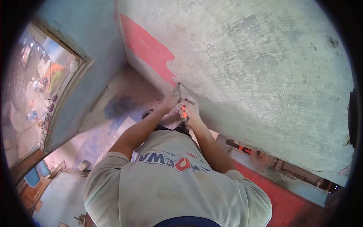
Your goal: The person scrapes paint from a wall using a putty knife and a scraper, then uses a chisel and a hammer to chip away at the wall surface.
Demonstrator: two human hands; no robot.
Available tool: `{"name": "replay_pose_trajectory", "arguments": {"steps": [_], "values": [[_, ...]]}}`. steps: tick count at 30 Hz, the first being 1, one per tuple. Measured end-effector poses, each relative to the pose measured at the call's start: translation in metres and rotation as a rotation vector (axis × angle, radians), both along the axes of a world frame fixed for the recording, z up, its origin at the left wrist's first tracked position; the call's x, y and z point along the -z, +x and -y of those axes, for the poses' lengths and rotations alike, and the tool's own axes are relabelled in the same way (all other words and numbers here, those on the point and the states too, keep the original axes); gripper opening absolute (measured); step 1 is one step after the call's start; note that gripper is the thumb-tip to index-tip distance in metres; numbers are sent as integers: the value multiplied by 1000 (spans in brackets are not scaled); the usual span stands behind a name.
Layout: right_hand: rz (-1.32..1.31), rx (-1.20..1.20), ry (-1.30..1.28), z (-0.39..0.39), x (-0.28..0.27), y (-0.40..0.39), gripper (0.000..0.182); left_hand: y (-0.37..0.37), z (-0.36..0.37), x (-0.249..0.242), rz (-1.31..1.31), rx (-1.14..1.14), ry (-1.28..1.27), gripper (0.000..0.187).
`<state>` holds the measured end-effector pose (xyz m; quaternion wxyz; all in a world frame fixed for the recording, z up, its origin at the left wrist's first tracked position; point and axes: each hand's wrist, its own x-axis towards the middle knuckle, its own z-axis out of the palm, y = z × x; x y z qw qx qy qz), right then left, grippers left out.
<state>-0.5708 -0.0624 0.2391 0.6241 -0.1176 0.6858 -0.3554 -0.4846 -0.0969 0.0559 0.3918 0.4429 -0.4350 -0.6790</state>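
Observation:
Against the wall (242, 68) in front of me, a scraper with a flat metal blade (179, 90) and a red-orange handle (184, 111) meets the lower end of a pink-red paint strip (147, 47). My right hand (192, 110) is wrapped round the handle. Close beside it, my left hand (172, 101) grips the scraper near its blade; some of its fingers are hidden. Pale dust coats both hands. Around the strip, the wall surface is whitish grey and scratched.
Another tool with a black and red handle (245, 150) lies on a ledge at the right. A blue-grey wall (100, 56) with a window opening stands at the left. Dust and bluish patches cover the floor (121, 108). A red surface (281, 195) lies at the lower right.

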Motion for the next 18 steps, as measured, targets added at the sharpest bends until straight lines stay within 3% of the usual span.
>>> {"name": "replay_pose_trajectory", "arguments": {"steps": [1,4,6,8,9,12,13,16,18], "values": [[-14,3,-6,3,0,-3,13,-9,-1,16,-119,-17,133,21],[-26,9,3,13,42,-12,14,16,21,-60,-133,96,317,13],[19,49,37,26,78,-9,12,17,23,-60,-172,55,339,14],[39,143,-12,12,42,4,10,16,20,-45,-204,9,373,16],[50,173,-35,-3,25,-2,8,9,13,-10,-140,102,250,22],[166,216,-91,-63,-6,-29,6,-3,-24,-43,-52,284,63,25],[120,171,-107,-81,-15,-33,7,-4,-36,-56,-80,371,34,26],[-185,-42,-120,-130,-17,-45,10,-2,-59,-69,-219,611,378,29],[-361,-148,-75,-166,8,-63,13,13,-64,-70,-106,559,530,34]]}}
